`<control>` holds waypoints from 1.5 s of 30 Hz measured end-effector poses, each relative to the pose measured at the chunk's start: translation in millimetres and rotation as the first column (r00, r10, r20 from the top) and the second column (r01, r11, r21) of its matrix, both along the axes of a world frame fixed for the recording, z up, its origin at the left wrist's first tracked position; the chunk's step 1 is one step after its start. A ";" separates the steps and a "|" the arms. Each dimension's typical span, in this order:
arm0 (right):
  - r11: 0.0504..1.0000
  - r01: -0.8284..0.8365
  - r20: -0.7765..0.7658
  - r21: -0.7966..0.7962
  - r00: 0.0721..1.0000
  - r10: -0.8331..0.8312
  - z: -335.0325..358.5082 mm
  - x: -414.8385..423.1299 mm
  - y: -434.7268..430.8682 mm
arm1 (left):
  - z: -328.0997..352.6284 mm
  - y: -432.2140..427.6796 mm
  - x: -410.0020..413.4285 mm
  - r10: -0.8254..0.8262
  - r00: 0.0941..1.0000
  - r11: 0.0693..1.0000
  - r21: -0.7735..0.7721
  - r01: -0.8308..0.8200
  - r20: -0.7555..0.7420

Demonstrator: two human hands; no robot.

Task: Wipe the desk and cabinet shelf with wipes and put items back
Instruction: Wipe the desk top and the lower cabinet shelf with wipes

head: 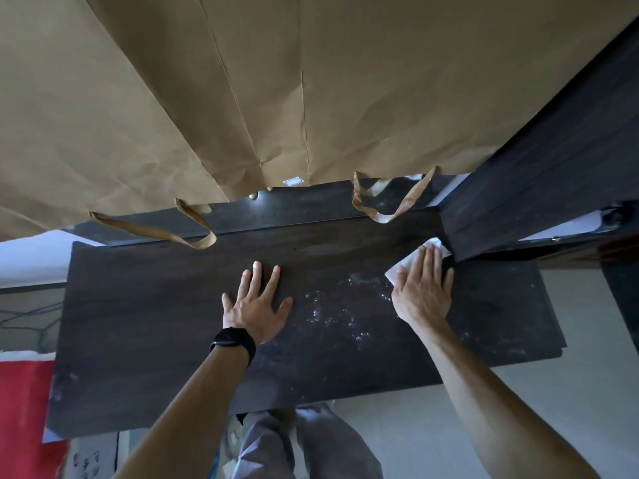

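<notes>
Dark wood-grain desk point(155, 305), white wipe point(411, 261), tan bags point(173, 98)

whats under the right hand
A white wipe lies under the right hand, pressed flat on the dark desk. Only its corners show past the hand; the rest is covered.

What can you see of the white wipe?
The wipe is white and thin, like soft paper or cloth. It lies flat on the dark desk, at the far right, beside a dark upright panel. The right hand presses flat on it and hides most of it; only its far edge and a left corner show. Pale specks dot the desk just left of it.
</notes>
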State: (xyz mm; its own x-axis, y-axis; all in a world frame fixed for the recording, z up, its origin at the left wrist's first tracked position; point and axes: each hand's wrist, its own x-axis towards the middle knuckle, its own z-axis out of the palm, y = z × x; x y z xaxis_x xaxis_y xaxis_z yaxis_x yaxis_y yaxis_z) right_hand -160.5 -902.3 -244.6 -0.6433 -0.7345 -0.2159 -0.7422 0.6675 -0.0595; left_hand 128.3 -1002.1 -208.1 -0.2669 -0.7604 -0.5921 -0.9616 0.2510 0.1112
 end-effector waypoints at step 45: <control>0.750 -0.648 0.195 -0.134 0.725 0.661 11.2 76.2 29.6 | 1.2 87.6 85.0 0.207 0.975 0.975 -0.062 -0.212 -0.083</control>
State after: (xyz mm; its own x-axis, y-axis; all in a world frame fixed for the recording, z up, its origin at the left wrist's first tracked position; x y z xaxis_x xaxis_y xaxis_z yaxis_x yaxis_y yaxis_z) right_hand -84.3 -872.6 -233.4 0.0605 -0.9696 -0.2373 -0.9563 0.0118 -0.2921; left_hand 213.3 -914.5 -206.9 -0.1392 -0.8430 -0.5195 -0.9831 0.0545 0.1751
